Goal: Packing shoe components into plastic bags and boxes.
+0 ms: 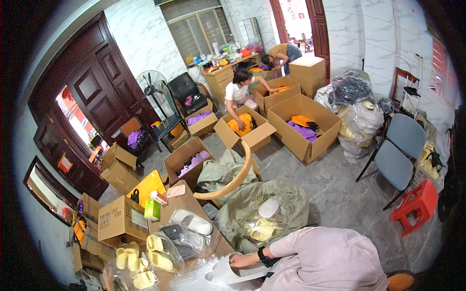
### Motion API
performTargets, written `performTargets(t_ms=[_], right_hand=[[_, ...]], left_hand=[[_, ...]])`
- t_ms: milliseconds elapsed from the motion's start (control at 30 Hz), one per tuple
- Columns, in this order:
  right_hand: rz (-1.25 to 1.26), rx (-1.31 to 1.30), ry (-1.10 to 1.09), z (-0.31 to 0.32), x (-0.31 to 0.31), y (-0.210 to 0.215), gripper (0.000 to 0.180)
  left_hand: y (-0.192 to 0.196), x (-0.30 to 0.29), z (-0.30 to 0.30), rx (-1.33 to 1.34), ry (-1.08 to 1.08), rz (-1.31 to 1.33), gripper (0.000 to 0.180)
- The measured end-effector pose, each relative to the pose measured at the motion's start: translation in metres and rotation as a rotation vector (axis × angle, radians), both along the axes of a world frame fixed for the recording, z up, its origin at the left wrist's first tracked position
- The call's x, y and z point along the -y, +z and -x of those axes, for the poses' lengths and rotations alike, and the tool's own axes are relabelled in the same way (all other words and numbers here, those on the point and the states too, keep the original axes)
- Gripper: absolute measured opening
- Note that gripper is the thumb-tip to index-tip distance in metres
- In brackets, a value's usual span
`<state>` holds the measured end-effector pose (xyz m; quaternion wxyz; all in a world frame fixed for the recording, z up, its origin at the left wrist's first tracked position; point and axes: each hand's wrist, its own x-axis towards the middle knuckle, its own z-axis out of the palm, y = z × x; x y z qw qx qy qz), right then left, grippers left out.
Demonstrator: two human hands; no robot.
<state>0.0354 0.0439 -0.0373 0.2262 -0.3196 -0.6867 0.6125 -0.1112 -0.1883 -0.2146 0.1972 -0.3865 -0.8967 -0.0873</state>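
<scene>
On the table's near side, my right hand [242, 260], with a black watch at the wrist, closes on a pale grey slipper [225, 272]. Clear plastic wrapping [191, 279] lies around and under it. At the lower left edge my left hand [108, 278] shows only in part and dimly. Its fingers look stretched out beside yellow slippers [127, 257] and I see nothing held. More yellow slippers [160, 260] in clear plastic lie between the hands. Beyond them are dark grey slippers [183, 239] in a bag and white slippers [191, 221].
A carton [122, 220] and a green box [152, 210] stand at the table's left. Past the table, an open sack [296, 203] holds slippers, near a wooden chair's curved arm [233, 186]. A person [239, 92] works among cartons; another bends behind. A red stool [415, 207] stands right.
</scene>
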Motion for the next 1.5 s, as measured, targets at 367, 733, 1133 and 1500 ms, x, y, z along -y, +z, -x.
performTargets(t_ms=[367,733,1133,1500], right_hand=[[0.079,-0.008,-0.041,0.006,-0.003,-0.020,0.035],[0.012,0.089,0.040,0.006,-0.012,-0.027,0.030],[0.162,-0.098,-0.045,0.009,-0.021,-0.071,0.033],[0.056,-0.023,-0.023,0.018,-0.017,-0.055,0.031]], left_hand=[[0.034,0.002,0.005,0.263,-0.022,-0.096,0.045],[0.052,0.003,0.027,0.440,-0.127,-0.107,0.031],[0.128,-0.019,0.004,0.867,-0.209,-0.134,0.027],[0.143,-0.020,0.003,0.725,-0.259,-0.278,0.030]])
